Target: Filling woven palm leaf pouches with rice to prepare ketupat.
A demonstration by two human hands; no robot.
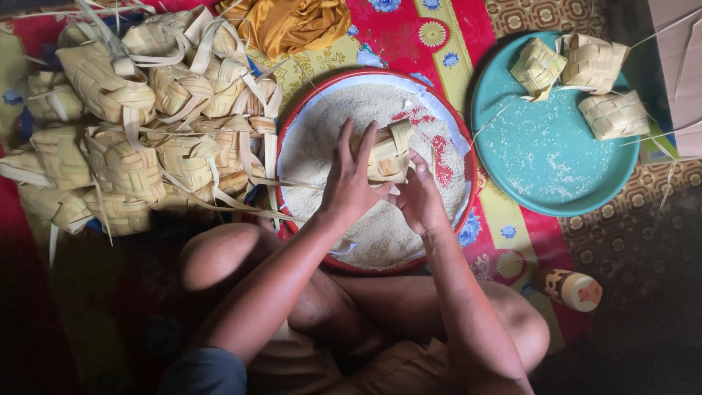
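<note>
Lying at the far left, a big heap of empty woven palm-leaf pouches is spreading over the red patterned mat, with loose leaf strips trailing out toward the middle. Just above and to the right of the heap, a crumpled mustard-yellow cloth is sitting on the mat.

Moving toward the centre, a round red-rimmed tray is holding a wide bed of uncooked rice, and the person is sitting cross-legged right behind it, knees touching its near edge. The left hand is reaching over the rice with its fingers spread and curled around the left side of a woven pouch, gripping it firmly. The pouch is being held just above the rice, near the middle of the tray, tilted a little. The right hand is pressing in from below and to the right, its fingertips bunched together against the pouch's lower edge; whether it is pinching the weave or holding grains is not clear.

Further right, a teal round tray is resting on the mat beside the red one, dusted with scattered grains. Three woven pouches are lying along its far rim, close together. Below that tray, a small bottle with a pinkish cap is lying on its side near the person's right knee.
</note>
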